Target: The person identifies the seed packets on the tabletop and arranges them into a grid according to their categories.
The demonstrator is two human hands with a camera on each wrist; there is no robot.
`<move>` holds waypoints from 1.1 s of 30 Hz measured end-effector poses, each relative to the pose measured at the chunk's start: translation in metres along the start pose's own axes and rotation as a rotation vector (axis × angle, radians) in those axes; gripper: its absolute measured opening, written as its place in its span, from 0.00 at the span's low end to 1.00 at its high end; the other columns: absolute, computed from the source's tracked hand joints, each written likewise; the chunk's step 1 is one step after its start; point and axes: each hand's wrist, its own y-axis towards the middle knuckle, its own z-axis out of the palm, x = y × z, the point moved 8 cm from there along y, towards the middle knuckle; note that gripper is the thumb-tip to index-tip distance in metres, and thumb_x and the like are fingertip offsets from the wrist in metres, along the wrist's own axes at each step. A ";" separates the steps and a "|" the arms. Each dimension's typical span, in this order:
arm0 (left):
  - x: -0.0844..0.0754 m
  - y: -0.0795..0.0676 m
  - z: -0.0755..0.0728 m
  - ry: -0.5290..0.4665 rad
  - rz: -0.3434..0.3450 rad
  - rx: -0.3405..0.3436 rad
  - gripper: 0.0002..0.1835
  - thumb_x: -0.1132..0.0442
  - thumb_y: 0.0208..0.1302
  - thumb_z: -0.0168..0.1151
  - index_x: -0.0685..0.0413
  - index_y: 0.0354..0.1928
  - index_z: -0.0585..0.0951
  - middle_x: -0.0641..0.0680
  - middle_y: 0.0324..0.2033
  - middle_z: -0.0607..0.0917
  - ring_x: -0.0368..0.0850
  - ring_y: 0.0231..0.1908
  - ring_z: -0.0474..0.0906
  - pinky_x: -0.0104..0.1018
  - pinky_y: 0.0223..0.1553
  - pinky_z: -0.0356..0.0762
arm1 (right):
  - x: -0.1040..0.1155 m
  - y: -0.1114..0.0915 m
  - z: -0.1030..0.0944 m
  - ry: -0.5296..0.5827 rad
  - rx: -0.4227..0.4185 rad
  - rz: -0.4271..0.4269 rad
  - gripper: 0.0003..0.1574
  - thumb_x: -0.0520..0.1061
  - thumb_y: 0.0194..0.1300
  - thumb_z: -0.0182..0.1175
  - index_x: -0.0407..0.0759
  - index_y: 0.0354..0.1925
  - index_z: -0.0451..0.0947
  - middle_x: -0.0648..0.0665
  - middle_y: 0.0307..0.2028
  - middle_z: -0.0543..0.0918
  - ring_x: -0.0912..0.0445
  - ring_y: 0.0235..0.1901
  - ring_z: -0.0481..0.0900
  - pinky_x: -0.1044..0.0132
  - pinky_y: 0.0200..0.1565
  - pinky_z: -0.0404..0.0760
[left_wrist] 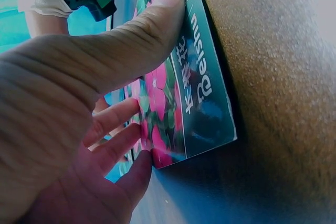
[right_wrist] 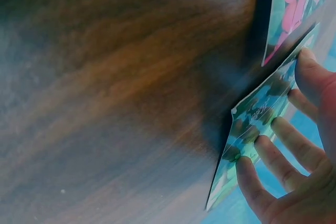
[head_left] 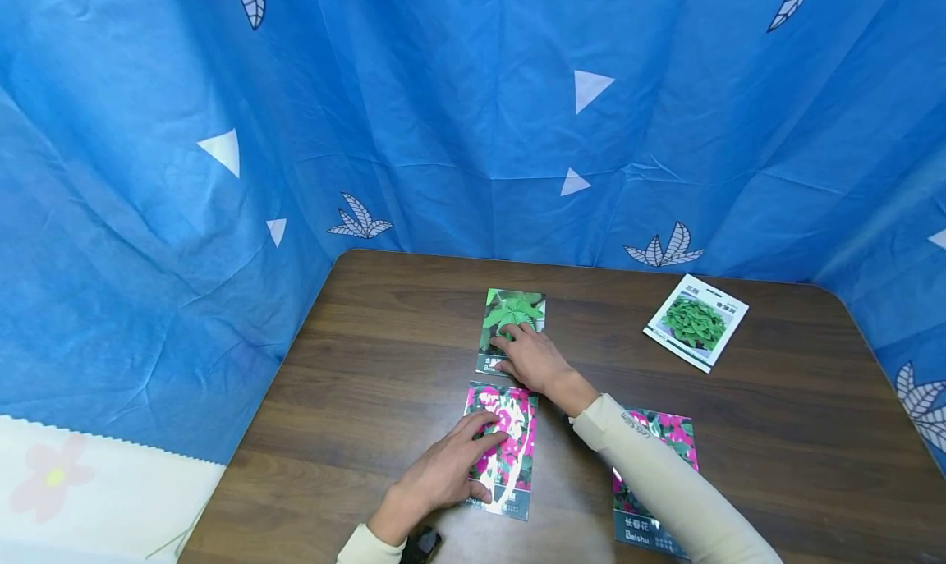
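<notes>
Near centre of the brown wooden table (head_left: pixel 369 359): two seed packets, one beyond the other, each under a hand.

Left hand (head_left: pixel 443 475): laid flat on the pink-flower packet (head_left: pixel 513 441), fingers straight and slightly spread, thumb along the packet's near edge. Nothing gripped; contact by pressure only. Confirmed in the left wrist view: thumb (left_wrist: pixel 131 40) pressing the printed face of the pink-flower packet (left_wrist: pixel 197 98), remaining fingers extended over the flower picture. Packet flat on the table, long side running near to far.

Right hand (head_left: pixel 534 359): resting on the green-leaf packet (head_left: pixel 510 318), just beyond the pink-flower packet. Fingers extended and apart, tips on the leaf picture, palm over the packet's near right part. Nothing enclosed. Right wrist view: fingertips (right_wrist: pixel 252 169) on the glossy face of the green-leaf packet (right_wrist: pixel 252 124), with a corner of the pink-flower packet (right_wrist: pixel 289 9) close beside it. Whether the two packets touch: cannot be told.

Elsewhere on the table:
- Second pink-flower packet (head_left: pixel 668 433), near right, partly covered by the right forearm in a cream sleeve (head_left: pixel 658 482).
- White packet with green leaves (head_left: pixel 696 322), far right, well apart from both hands, turned at an angle.

Behind and to both sides of the table: blue cloth (head_left: pixel 473 96) printed with white triangles and leaf shapes.

Near the left wrist: dark wrist-worn device (head_left: pixel 421 543).
</notes>
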 end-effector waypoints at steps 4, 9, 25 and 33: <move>0.000 0.000 0.000 -0.006 -0.002 0.002 0.43 0.47 0.47 0.78 0.46 0.69 0.74 0.51 0.71 0.66 0.48 0.72 0.60 0.37 0.67 0.72 | 0.000 0.000 0.001 -0.002 -0.004 0.001 0.29 0.57 0.71 0.60 0.47 0.65 0.75 0.40 0.64 0.75 0.45 0.60 0.73 0.46 0.55 0.82; 0.000 -0.001 0.000 -0.004 -0.004 0.005 0.44 0.47 0.47 0.78 0.46 0.69 0.74 0.51 0.71 0.66 0.49 0.72 0.60 0.38 0.67 0.72 | 0.000 0.000 0.003 -0.016 0.002 0.013 0.31 0.58 0.71 0.60 0.47 0.67 0.74 0.41 0.65 0.75 0.45 0.62 0.73 0.45 0.59 0.79; -0.001 0.001 0.000 0.029 0.013 -0.010 0.44 0.45 0.48 0.77 0.47 0.69 0.74 0.52 0.71 0.66 0.48 0.72 0.60 0.35 0.67 0.72 | -0.016 -0.005 -0.007 0.041 -0.034 0.034 0.34 0.59 0.73 0.57 0.48 0.71 0.69 0.41 0.65 0.74 0.45 0.63 0.72 0.45 0.60 0.77; 0.000 0.001 -0.001 0.012 0.002 0.001 0.44 0.46 0.48 0.77 0.47 0.69 0.74 0.51 0.70 0.66 0.48 0.72 0.61 0.36 0.66 0.73 | -0.039 -0.011 -0.009 0.079 -0.036 0.098 0.34 0.58 0.73 0.57 0.46 0.70 0.69 0.40 0.66 0.74 0.43 0.65 0.70 0.42 0.62 0.74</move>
